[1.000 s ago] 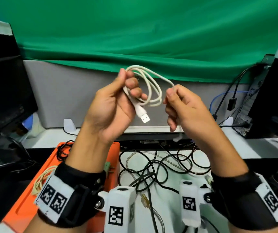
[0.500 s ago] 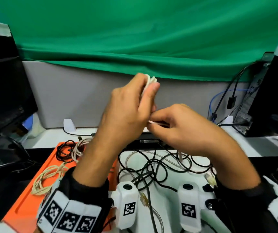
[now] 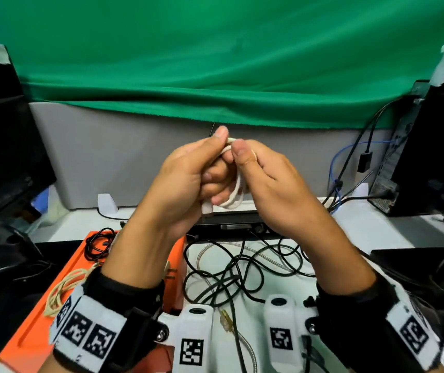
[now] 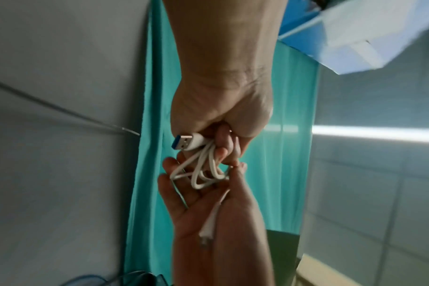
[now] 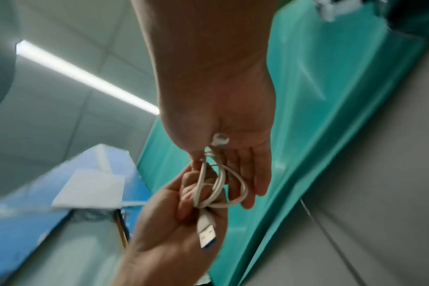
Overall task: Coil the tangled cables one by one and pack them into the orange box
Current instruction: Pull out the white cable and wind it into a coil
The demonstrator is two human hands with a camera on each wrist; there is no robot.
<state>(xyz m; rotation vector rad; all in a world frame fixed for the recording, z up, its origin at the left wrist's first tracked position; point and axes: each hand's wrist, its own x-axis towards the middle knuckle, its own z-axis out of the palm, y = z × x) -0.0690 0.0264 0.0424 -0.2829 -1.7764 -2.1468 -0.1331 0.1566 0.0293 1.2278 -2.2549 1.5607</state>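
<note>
The short white USB cable (image 3: pixel 233 195) is gripped as a small coil by the left hand (image 3: pixel 188 181), raised clear of the desk (image 3: pixel 363 232) tangle; the right hand (image 3: pixel 266 179) pinches its top loops, likely to hold them together before the flat orange box (image 3: pixel 35 327).

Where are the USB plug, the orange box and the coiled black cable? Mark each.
USB plug (image 4: pixel 184 142): left wrist view, metal end.
orange box (image 3: pixel 31 323): head view, bare floor.
coiled black cable (image 3: pixel 97 244): head view, loop inside the box.
</note>
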